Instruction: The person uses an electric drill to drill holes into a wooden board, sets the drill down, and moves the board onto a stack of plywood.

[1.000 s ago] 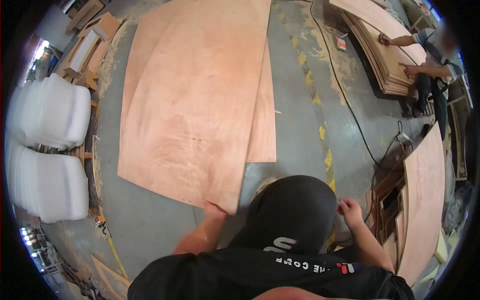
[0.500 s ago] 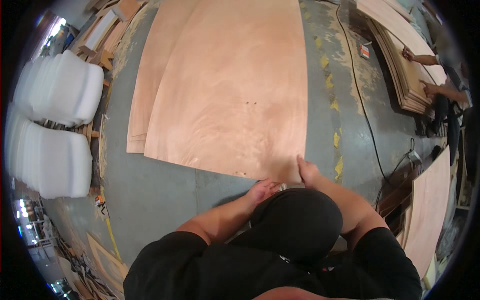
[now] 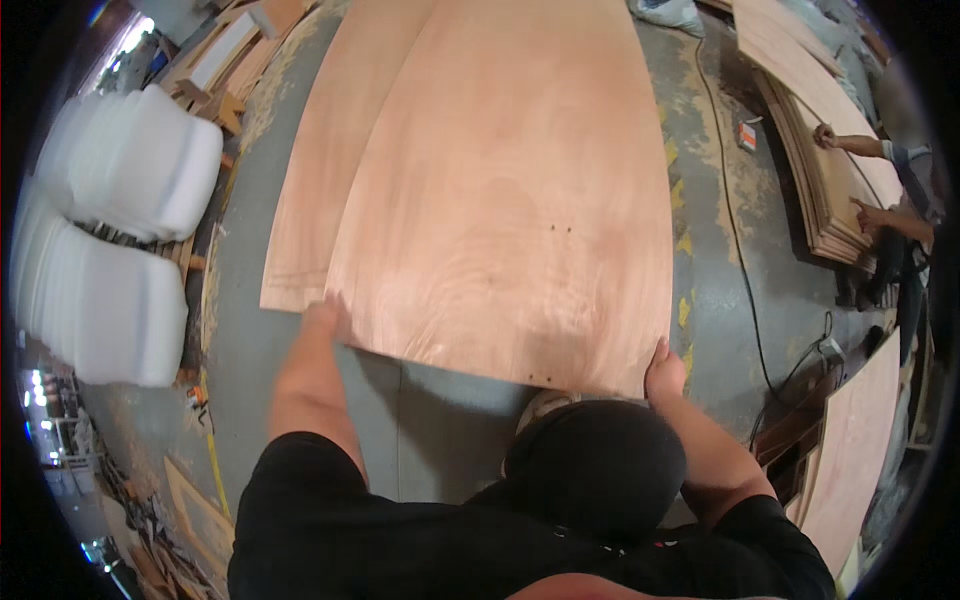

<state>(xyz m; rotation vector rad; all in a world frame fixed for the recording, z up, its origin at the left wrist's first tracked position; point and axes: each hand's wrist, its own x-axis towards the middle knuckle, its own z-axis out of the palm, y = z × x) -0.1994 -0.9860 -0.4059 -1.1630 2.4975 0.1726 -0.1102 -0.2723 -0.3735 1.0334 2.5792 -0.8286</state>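
A large plywood sheet (image 3: 490,220) stretches away from me, its near edge raised off the floor. My left hand (image 3: 325,316) is at the sheet's near left corner, its fingers closed there and slightly blurred. At the near right corner my right hand (image 3: 665,376) grips the edge, thumb up along the side and the other fingers hidden. A second plywood sheet (image 3: 300,240) lies partly under the first and sticks out on its left.
White foam-like bundles (image 3: 130,165) are stacked at left. A black cable (image 3: 735,220) crosses the floor at right. Beyond it another person's hands (image 3: 870,215) rest at a stack of boards (image 3: 805,170). A board (image 3: 850,420) leans at the lower right.
My left hand has moved left from near the sheet's right end to its left corner. The top sheet has shifted right, with my right hand still on its right corner.
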